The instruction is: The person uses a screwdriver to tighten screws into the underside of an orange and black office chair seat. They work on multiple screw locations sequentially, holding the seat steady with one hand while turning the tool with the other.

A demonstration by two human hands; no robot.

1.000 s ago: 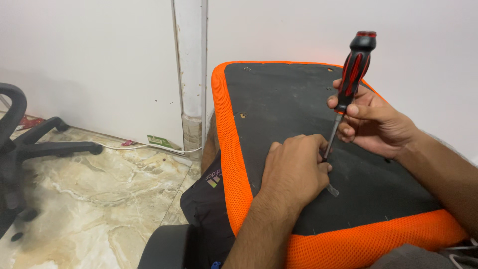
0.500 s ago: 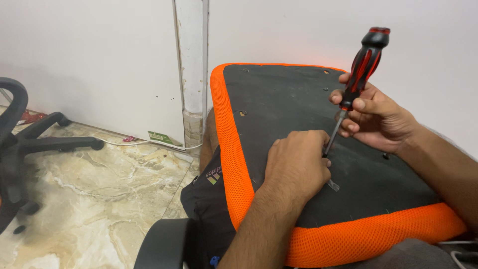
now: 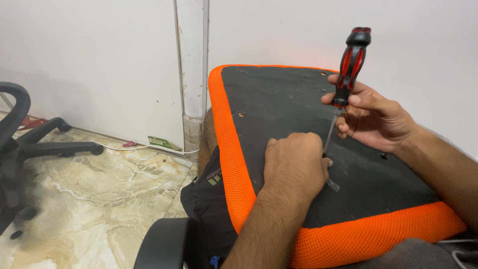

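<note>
Both my hands have barely moved: right hand (image 3: 373, 117) fingers still grasp the screwdriver (image 3: 346, 74) upright, left hand (image 3: 294, 167) clenched at its tip on the chair seat (image 3: 279, 104).

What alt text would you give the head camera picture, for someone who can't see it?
A right hand holds a red-and-black screwdriver upright, tip down on the black underside of an orange-edged chair seat, while the left hand rests by the tip. A black chair base stands on the marble floor to the left.

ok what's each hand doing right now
left hand: curled shut on the seat pad, steadying the shaft tip
right hand: holding the screwdriver
</note>
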